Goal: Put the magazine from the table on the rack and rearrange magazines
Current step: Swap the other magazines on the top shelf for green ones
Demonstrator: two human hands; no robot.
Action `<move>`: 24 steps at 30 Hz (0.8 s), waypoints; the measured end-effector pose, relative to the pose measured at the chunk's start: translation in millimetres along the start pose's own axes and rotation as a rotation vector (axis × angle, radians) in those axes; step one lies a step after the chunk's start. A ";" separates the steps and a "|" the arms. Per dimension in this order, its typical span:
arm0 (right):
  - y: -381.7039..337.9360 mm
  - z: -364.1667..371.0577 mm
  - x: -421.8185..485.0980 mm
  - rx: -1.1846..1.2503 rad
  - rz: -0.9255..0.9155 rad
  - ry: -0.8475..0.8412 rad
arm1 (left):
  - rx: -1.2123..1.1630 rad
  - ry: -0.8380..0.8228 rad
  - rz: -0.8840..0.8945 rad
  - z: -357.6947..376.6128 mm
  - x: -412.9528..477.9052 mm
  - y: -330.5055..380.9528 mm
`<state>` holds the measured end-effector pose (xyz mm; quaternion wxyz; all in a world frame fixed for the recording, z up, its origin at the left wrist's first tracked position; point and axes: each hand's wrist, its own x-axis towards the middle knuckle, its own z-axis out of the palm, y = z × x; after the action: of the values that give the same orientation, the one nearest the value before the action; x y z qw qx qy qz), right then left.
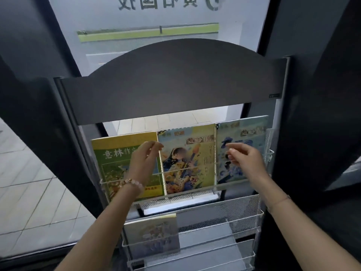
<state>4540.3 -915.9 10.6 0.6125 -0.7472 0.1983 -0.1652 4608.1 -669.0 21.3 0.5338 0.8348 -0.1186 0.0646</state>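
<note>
Three magazines stand side by side in the top tier of a white wire rack [244, 208]: a green-and-yellow magazine [113, 161] on the left, a yellow illustrated magazine [187, 159] in the middle, a light blue magazine [244, 137] on the right. My left hand [144, 159] pinches the top left corner of the middle magazine. My right hand [246, 159] hovers in front of the blue magazine, fingers loosely curled and holding nothing. A fourth, pale magazine [152, 235] stands in a lower tier at the left.
The rack has a dark arched header panel [168, 79] and stands against a glass wall with dark frames. Lower tiers to the right of the pale magazine hold nothing. Tiled floor [29, 192] lies to the left.
</note>
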 end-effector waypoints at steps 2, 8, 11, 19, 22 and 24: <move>-10.4 0.7 24.7 -0.114 -0.097 -0.048 | 0.082 0.067 0.021 9.5 19.5 13.9; -28.9 14.8 97.9 -0.683 -0.460 -0.163 | 0.569 0.062 0.050 35.3 74.8 18.0; -29.0 22.6 112.2 -0.812 -0.537 -0.235 | 0.647 0.038 0.026 44.4 80.6 17.2; -32.5 25.4 114.8 -0.754 -0.590 -0.227 | 0.659 0.087 -0.001 42.1 72.4 28.4; -39.7 20.4 112.3 -0.657 -0.542 -0.249 | 0.519 0.143 0.011 40.3 65.8 37.7; -48.7 13.7 109.8 -0.555 -0.519 -0.256 | 0.425 0.191 0.054 37.3 59.7 48.2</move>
<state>4646.7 -950.7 56.1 0.3452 -0.9239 -0.0381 -0.1604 4652.0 -730.0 61.8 0.3528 0.9151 -0.0735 0.1810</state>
